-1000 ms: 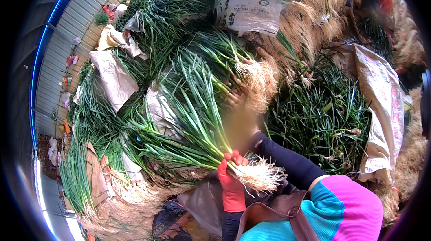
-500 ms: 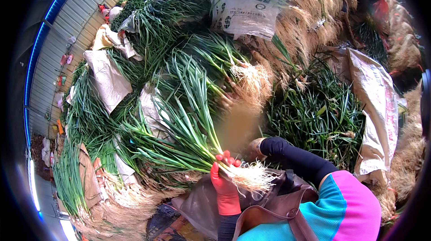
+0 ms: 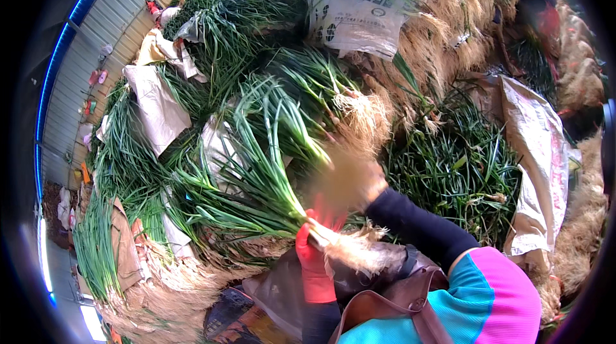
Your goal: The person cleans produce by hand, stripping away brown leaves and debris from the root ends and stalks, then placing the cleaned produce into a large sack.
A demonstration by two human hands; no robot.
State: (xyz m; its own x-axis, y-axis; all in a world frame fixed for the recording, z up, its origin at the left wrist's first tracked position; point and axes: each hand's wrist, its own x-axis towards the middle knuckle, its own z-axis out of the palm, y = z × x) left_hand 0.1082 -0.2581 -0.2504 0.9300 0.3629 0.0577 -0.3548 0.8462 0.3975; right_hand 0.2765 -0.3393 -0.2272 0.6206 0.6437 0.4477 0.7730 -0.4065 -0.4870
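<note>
My left hand (image 3: 314, 248), in a red glove, is closed round a bunch of green onions (image 3: 292, 200) just above the roots. Its long leaves fan out toward the upper left, and the pale roots (image 3: 362, 251) hang to the right over my lap. My right hand (image 3: 372, 185), at the end of a dark sleeve, is just above and right of that bunch. A hazy smear in the picture covers its fingers, so whether they grip anything is hidden. Close to it is the lower end of other green onion stalks (image 3: 314, 151) from the pile.
Heaps of green onions (image 3: 224, 42) surround me on the left and ahead, with white sacks (image 3: 154, 103) among them. A sack-lined pile of dark green leaves (image 3: 455, 171) lies to the right. Stacked root ends (image 3: 443, 30) rise at the back. A corrugated metal wall (image 3: 83, 87) runs along the left.
My right hand has moved up and forward, away from the roots. The held bunch has dipped slightly at the root end, and its leaves have drawn closer together. My left hand keeps its hold.
</note>
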